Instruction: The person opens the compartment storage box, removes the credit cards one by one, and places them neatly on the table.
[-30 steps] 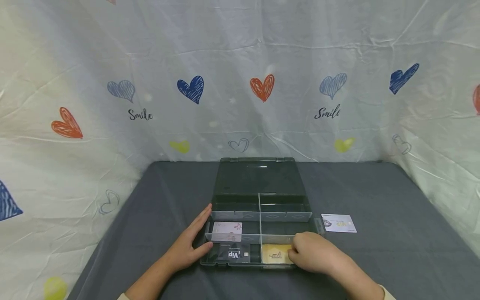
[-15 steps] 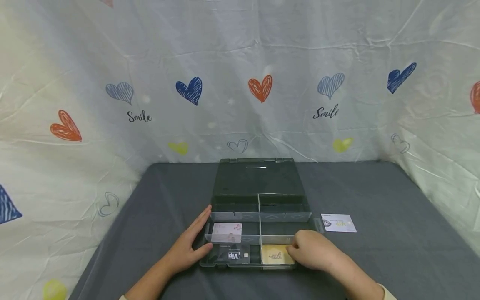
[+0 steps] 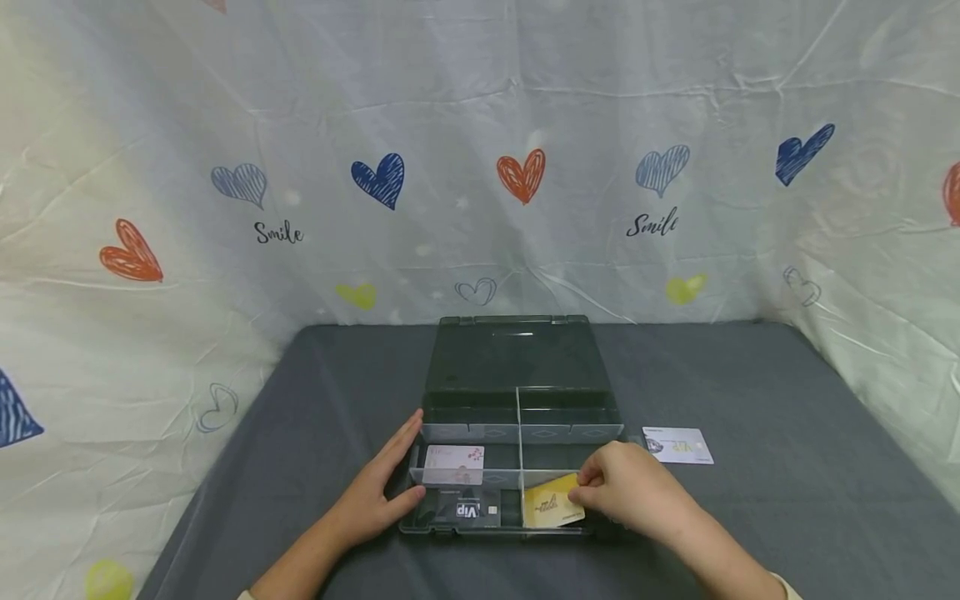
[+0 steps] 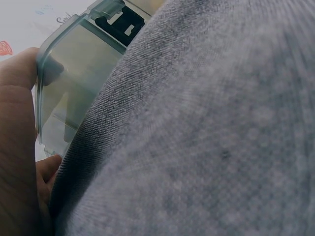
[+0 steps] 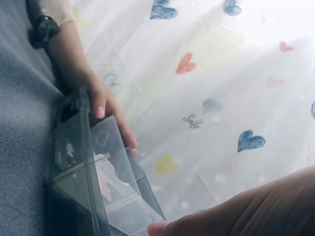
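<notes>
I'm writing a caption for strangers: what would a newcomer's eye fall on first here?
Probably the yellow card, pinched by the right hand at the near right compartment of the dark box. Then the red and blue hearts on the pale curtain behind the table, and the white card on the table, right of the box.

The yellow card (image 3: 553, 510), marked with dark script, lies askew in the front right compartment of the box (image 3: 555, 456), its right edge pinched by the right hand (image 3: 630, 486). The box, dark and see-through, lies open, its left side touched by the left hand (image 3: 377, 495).
</notes>
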{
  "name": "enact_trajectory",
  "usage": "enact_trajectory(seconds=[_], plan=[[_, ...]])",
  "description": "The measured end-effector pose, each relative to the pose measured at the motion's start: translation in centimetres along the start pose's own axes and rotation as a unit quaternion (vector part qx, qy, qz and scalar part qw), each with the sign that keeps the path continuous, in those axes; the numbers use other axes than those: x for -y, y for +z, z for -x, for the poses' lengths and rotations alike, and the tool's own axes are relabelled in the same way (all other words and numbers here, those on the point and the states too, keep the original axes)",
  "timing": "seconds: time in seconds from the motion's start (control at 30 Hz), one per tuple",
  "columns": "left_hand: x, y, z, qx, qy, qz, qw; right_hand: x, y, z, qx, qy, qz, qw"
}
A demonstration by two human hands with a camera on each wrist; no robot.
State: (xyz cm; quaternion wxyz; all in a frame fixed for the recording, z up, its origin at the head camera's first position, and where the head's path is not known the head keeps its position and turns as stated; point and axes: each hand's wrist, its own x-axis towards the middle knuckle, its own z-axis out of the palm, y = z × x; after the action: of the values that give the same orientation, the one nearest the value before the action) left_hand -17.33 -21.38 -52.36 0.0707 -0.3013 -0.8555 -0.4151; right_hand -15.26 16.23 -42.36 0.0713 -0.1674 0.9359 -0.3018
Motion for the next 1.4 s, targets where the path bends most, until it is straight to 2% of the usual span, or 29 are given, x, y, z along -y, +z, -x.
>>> enact_trajectory(seconds=[0.23, 0.5, 0.63, 0.93, 1.17, 1.4], plan=[[-0.1, 0.1, 0.1, -0.011, 0.008, -0.002, 0.9999, 0.0, 0.2, -0.1, -0.004, 0.007, -0.012, 0.9999], [0.0, 0.1, 0.1, 0.001, -0.011, 0.0, 0.9999, 0.1, 0.2, 0.0, -0.007, 0.021, -0.011, 0.9997], [0.0, 0.1, 0.0, -0.003, -0.002, -0.006, 1.0, 0.0, 0.1, 0.0, -0.007, 0.016, -0.018, 0.9997], [-0.1, 0.1, 0.0, -0.013, 0.012, -0.003, 0.9998, -0.2, 0.2, -0.2, 0.033, 0.017, -0.112, 0.993], [0.0, 0.1, 0.0, -0.012, 0.009, -0.01, 0.9998, -0.3, 1.0, -0.9, 0.045, 0.019, -0.209, 0.9768], [0.3, 0.3, 0.1, -0.011, 0.006, -0.013, 0.9998, -0.4, 1.0, -1.1, 0.057, 0.009, -0.237, 0.9698]])
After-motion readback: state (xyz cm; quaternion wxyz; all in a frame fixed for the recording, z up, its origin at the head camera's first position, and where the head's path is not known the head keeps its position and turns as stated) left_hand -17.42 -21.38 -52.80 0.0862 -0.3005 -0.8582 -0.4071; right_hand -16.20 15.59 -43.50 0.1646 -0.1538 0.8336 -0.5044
